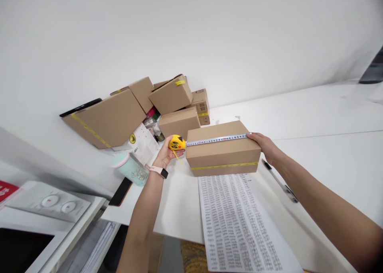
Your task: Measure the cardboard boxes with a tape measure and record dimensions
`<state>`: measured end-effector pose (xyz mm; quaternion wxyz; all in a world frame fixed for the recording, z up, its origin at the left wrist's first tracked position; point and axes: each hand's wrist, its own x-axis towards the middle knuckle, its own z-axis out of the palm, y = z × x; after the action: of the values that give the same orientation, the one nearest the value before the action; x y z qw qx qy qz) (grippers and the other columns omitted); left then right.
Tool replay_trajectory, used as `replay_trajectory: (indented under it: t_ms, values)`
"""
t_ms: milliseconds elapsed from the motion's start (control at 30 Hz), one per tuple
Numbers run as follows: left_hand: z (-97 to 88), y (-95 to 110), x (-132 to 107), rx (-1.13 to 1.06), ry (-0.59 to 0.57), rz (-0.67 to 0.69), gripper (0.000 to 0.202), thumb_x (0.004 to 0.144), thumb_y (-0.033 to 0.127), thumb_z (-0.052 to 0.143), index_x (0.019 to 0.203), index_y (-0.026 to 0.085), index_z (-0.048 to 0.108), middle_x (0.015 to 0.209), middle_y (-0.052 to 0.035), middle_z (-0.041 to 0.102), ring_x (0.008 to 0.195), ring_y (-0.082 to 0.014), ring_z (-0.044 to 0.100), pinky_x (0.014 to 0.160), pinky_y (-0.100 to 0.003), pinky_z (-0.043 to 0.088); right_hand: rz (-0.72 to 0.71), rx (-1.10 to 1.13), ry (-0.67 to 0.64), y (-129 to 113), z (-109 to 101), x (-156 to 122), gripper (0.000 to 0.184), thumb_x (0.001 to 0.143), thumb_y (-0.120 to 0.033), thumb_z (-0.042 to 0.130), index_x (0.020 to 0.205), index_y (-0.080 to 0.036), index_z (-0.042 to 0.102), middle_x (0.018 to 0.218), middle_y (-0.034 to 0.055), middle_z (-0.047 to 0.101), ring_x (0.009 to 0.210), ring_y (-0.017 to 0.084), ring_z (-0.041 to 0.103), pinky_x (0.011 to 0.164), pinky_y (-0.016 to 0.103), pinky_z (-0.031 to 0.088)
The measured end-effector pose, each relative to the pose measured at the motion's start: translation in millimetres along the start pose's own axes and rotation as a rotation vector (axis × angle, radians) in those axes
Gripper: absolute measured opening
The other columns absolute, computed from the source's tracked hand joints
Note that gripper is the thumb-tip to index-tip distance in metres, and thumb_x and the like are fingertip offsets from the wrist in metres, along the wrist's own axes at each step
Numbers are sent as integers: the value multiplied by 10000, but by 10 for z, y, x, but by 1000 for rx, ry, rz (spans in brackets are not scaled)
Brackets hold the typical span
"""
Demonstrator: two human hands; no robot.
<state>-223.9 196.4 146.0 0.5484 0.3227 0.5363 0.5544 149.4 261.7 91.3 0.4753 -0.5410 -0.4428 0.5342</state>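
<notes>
Left hand [166, 153] closed round a yellow tape measure [176, 142], held just off the left end of a cardboard box [223, 153]; pale watch strapped on that wrist. Right hand [265, 145] at the box's right end, fingertips pinching or pressing the end of the tape blade [217, 140] against the top corner; how tightly curled, hard to tell from this angle. Blade drawn taut along the upper near edge of the box, from one end to the other, numbers facing up.

Box lying flat on the white worktop [329, 153], near the middle, a yellow strip running along its front face. Printed sheet [236, 221] full of small rows of figures lying just in front of the box, touching or nearly touching its lower edge. Pen [279, 181] resting on the worktop beside the right forearm, not in either hand.

By the look of things: tape already pulled out and lined up along the long side, so that reading seems ready to be taken. Nothing being written at this moment. Other sides of the box not under the tape.

Behind, against the wall, a heap of more boxes [140, 105], some tilted, some with yellow strips. Mint-coloured cup [131, 168] lying to the left of the left wrist, a dark phone [120, 192] near it at the worktop's edge
</notes>
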Motion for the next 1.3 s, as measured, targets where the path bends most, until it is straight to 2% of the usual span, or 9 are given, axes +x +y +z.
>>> replay_trajectory:
  t_ms: [167,367,567,967,1067,1167,1300]
  values:
    - [-24,-32,20,1,1,-11,455,830,508,599,1106,155,674,913,-109,762,685,-260,742,654,-385,610,-11,-2,-9,10,-9,5,386,743,-511,684,1011,-234,664,1170,66,680,1047,265,602,736,317,467]
    - [9,-9,-10,7,18,-18,446,841,495,594,1067,123,694,880,-139,757,655,-268,735,615,-380,605,-11,6,-25,-51,15,-43,310,742,-486,662,920,-232,651,1028,62,700,913,250,620,693,323,469]
    - [39,5,-33,21,42,-17,448,878,489,536,1062,110,688,828,-127,753,630,-256,729,607,-370,606,40,12,-22,-133,49,-64,253,727,-450,636,853,-231,634,916,50,697,871,252,605,673,331,457]
    - [36,-14,-37,9,48,6,451,848,475,579,1091,104,662,820,-123,748,599,-260,721,611,-402,608,67,18,2,-156,66,-65,224,739,-423,624,854,-231,615,856,49,685,799,237,602,631,327,452]
    - [59,-32,-49,-4,68,47,412,844,458,589,1050,110,670,793,-115,742,565,-236,702,610,-392,604,48,36,22,-131,63,-60,230,713,-424,661,827,-227,627,868,53,688,796,235,605,621,326,454]
    - [137,-12,-134,-20,99,143,352,834,434,612,982,122,680,790,-100,739,590,-209,692,625,-353,600,-25,30,84,-82,53,-64,234,677,-429,717,773,-227,649,887,59,696,814,239,608,649,337,461]
    - [307,90,-447,-25,101,302,331,772,412,696,964,143,687,885,-81,747,766,-220,707,703,-329,595,-116,28,150,-69,-8,-76,203,653,-398,760,688,-242,634,852,57,698,842,238,603,728,362,469]
